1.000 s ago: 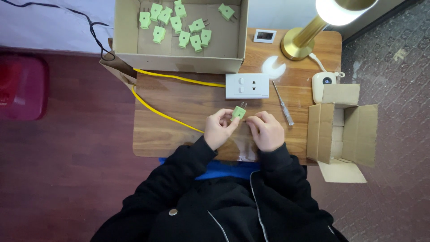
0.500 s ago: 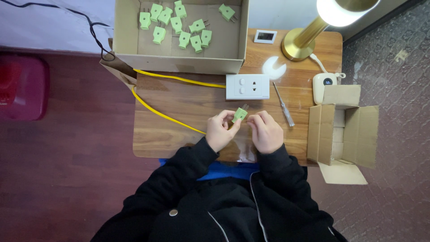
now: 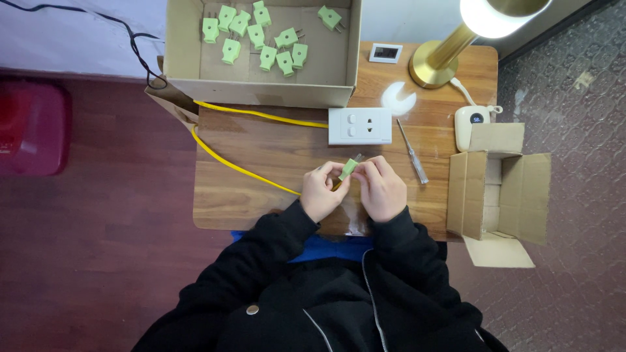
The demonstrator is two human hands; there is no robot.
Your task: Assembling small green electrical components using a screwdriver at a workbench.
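Both hands meet over the near half of the small wooden table (image 3: 261,156). My left hand (image 3: 321,191) and my right hand (image 3: 381,188) pinch a small green plug (image 3: 349,169) between their fingertips; its metal prongs point up and away from me. A yellow cable (image 3: 228,160) runs across the table and ends at my left hand. A white socket panel (image 3: 360,125) lies just beyond the hands. A thin screwdriver (image 3: 413,152) rests to the right of my right hand.
A cardboard box (image 3: 189,65) at the back holds several green plugs (image 3: 267,57). An open empty carton (image 3: 499,186) stands at the right. A brass lamp (image 3: 443,58), a small white device (image 3: 471,124) and a small display (image 3: 385,53) sit at the back right. A red bin (image 3: 32,127) stands on the floor at the left.
The plug has been turned in the fingertips, from showing its broad face to lying narrower and tilted. The hands stay in the same place.
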